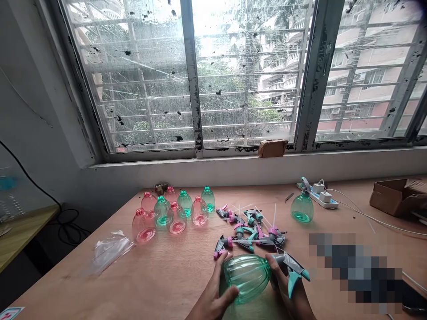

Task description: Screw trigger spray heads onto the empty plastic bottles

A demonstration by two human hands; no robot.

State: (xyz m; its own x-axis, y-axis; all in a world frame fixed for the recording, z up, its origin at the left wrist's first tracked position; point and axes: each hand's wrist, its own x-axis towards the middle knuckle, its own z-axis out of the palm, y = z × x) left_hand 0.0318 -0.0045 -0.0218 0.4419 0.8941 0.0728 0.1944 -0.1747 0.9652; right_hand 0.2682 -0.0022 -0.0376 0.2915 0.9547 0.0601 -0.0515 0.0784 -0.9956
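My left hand point(213, 297) is wrapped round the base of a clear green spray bottle point(247, 274) that lies on its side on the wooden table point(160, 275). My right hand point(287, 291) grips the bottle's neck end at the grey and teal trigger sprayer head point(295, 270) fitted there. Just beyond the bottle lies a heap of loose pink and teal sprayer heads point(250, 231) with thin dip tubes sticking up.
Several empty pink and green bottles point(173, 212) stand at the back left. One assembled green spray bottle point(302, 205) stands near a white power strip point(320, 195). Crumpled clear plastic bag point(108, 250) at left, cardboard box point(393, 195) at right, window behind.
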